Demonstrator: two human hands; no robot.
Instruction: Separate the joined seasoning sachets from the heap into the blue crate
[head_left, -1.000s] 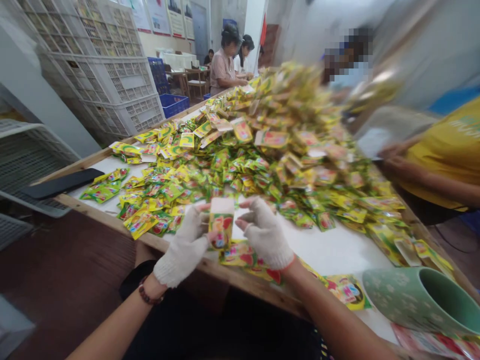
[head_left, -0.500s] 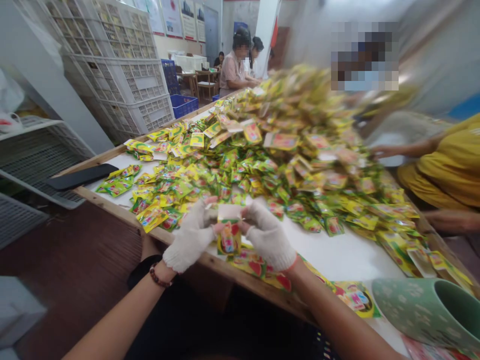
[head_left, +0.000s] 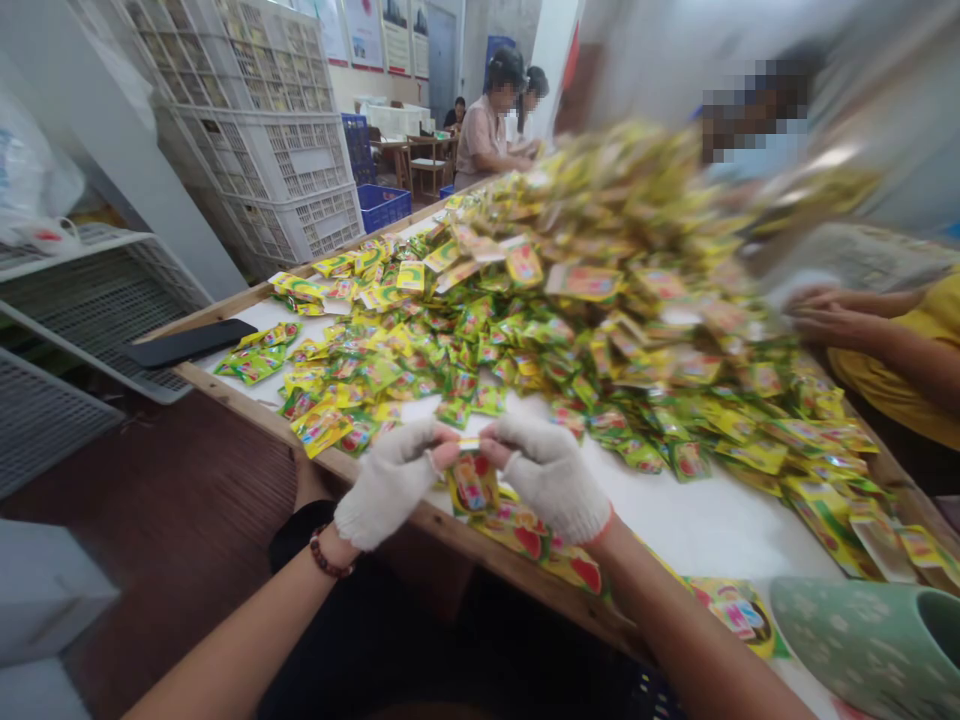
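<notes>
Closing or creasing the top of a small watermelon-print carton [head_left: 472,487] looks like the step in hand. Taking that carton as the centre of the clock, it sits between the two hands, upright above the near edge of the desk [head_left: 652,508], printed face toward the wearer. The left hand [head_left: 391,478] comes in from 9 o'clock and the right hand [head_left: 553,478] from 3, both in white gloves with bare tips. The fingers of each are drawn narrow, pinching the carton's pale top edge from opposite corners; whether anything is inside cannot be told.

The next move seems to call for an even press along that edge, both pinches kept level so the card does not skew or buckle.

At 4 o'clock, partly behind the right hand and wrist, flat watermelon-print packets [head_left: 529,540] lie along the desk's near edge. A heap of sachets and cartons [head_left: 480,330] spreads around 12 o'clock, near the hands, and a green floral cup [head_left: 840,630] lies on its side between 3 and 4.
</notes>
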